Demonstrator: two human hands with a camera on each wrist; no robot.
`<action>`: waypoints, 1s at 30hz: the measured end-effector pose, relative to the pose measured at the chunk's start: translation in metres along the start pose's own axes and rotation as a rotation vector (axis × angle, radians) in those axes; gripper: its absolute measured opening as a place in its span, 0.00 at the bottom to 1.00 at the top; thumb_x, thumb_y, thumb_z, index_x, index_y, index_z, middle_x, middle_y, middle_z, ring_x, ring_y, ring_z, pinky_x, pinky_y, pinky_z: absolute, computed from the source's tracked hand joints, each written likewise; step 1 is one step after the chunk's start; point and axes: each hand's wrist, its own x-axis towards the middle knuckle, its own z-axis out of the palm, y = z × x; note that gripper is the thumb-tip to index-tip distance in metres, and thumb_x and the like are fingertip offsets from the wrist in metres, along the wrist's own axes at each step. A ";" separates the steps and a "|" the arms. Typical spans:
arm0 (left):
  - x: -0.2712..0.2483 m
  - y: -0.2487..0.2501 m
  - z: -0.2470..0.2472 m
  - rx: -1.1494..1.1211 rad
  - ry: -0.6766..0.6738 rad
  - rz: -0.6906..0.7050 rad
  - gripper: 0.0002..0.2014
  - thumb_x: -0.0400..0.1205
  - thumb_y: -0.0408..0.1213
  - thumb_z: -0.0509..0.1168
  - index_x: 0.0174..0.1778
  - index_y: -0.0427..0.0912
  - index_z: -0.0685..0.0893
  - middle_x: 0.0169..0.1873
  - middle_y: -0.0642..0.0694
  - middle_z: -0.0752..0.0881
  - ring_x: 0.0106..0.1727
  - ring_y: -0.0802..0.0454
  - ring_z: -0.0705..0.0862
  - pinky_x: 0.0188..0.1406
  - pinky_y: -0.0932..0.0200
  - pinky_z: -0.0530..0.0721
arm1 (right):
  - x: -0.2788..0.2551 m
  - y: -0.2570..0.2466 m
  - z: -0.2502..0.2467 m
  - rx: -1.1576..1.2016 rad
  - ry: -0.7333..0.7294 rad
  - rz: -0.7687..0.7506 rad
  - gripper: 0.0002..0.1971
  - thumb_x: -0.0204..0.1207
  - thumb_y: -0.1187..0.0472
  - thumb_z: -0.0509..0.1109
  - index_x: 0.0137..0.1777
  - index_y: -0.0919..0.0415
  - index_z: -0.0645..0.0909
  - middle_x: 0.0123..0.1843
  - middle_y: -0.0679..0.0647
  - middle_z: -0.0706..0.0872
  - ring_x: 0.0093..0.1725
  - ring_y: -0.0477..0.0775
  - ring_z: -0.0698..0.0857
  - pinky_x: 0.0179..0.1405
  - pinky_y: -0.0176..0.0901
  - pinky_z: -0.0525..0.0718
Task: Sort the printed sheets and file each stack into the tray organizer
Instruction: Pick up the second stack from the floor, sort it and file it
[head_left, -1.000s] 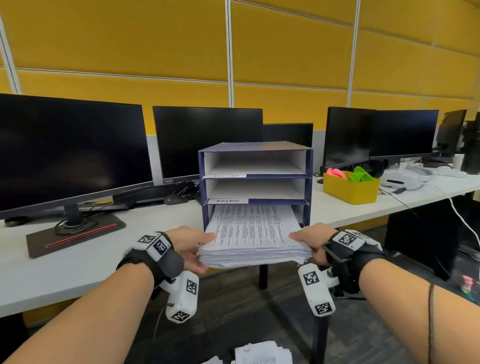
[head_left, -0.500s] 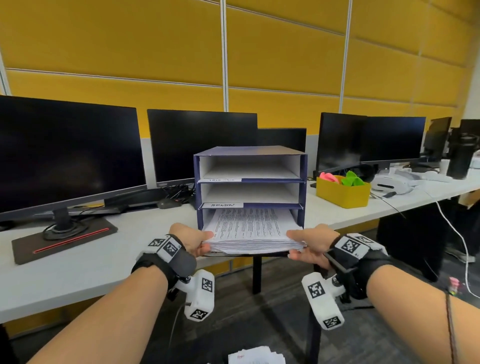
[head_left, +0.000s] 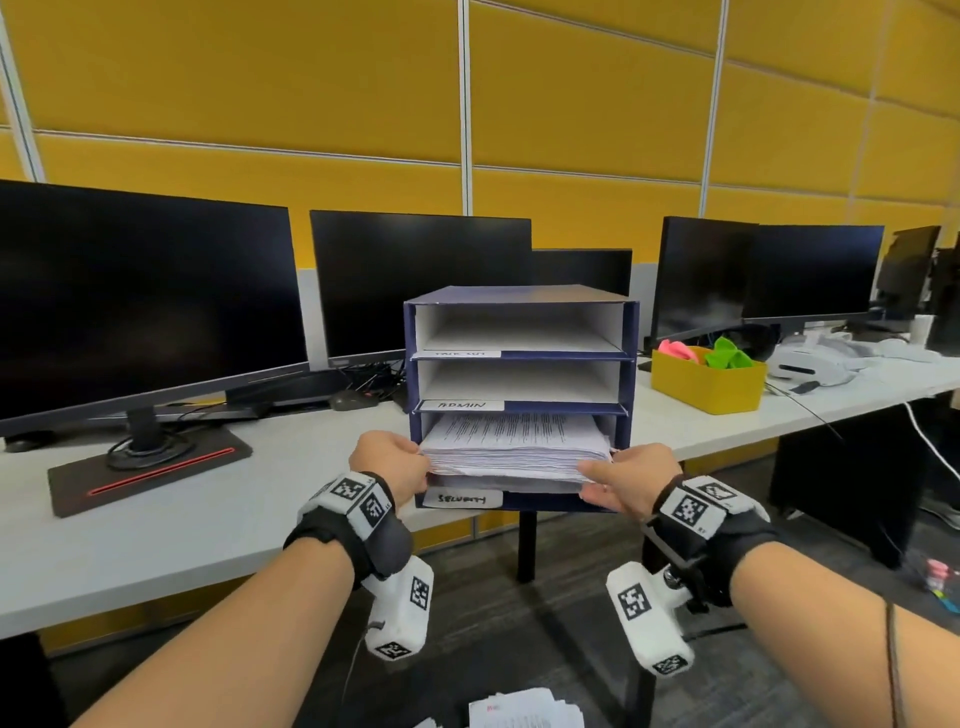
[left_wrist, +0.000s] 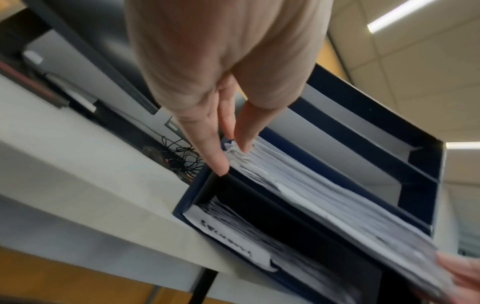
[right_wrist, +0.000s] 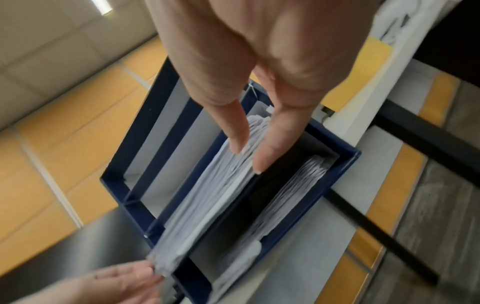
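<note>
Both hands are set at the near corners of the stack (head_left: 514, 452): left hand (head_left: 390, 465) at the left corner, right hand (head_left: 626, 480) at the right. Fingers (left_wrist: 213, 152) of the left hand are seen nearly straight in the left wrist view, one under the corner and one on the edge, a light pinch. Right fingers (right_wrist: 270, 148) are likewise straight, bracketing the right corner of the sheets. Neither hand is curled hard round the paper.

Change from a second ago: the stack stuck well out of the organizer (head_left: 519, 306) toward the near side and was carried by both hands; half a second ago it was partly in. Now most of it is inside the slot under the ADMIN label (head_left: 461, 405), only the near edge showing past the front. The SECURITY label (head_left: 462, 499), hidden behind the stack earlier, is now uncovered.

Meaning for the task: this stack is judged almost filed; a last push to seat it flush appears to be left. Sheets at the near edge look uneven, so some could catch on the slot sides. Paper is also seen in the lowest slot in both wrist views. The two upper slots look empty. More sheets (head_left: 524, 714) lie low at the near edge of the head view, below the bench (head_left: 208, 519), so sorting is probably not finished.

Monitors (head_left: 145, 296) stand far on the bench; a yellow bin (head_left: 706, 384) sits right of the organizer.
</note>
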 end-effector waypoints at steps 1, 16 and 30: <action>-0.005 0.001 -0.002 0.086 0.011 0.029 0.03 0.74 0.26 0.74 0.40 0.36 0.87 0.36 0.38 0.88 0.36 0.41 0.90 0.42 0.48 0.91 | -0.003 0.000 -0.002 -0.067 0.011 0.000 0.27 0.69 0.71 0.77 0.65 0.80 0.72 0.43 0.68 0.85 0.40 0.62 0.89 0.35 0.49 0.90; -0.007 -0.008 0.007 0.405 0.010 0.312 0.09 0.79 0.32 0.69 0.37 0.41 0.92 0.37 0.44 0.90 0.42 0.46 0.87 0.42 0.61 0.81 | 0.004 -0.003 0.008 -0.398 0.226 -0.118 0.20 0.71 0.64 0.77 0.61 0.66 0.80 0.35 0.64 0.88 0.21 0.54 0.84 0.21 0.41 0.86; 0.007 -0.004 0.023 0.685 -0.109 0.309 0.23 0.79 0.28 0.59 0.67 0.50 0.84 0.67 0.40 0.83 0.64 0.38 0.82 0.62 0.53 0.80 | 0.025 -0.009 0.018 -0.690 0.294 -0.248 0.12 0.69 0.52 0.75 0.48 0.59 0.85 0.40 0.57 0.89 0.41 0.60 0.89 0.47 0.48 0.88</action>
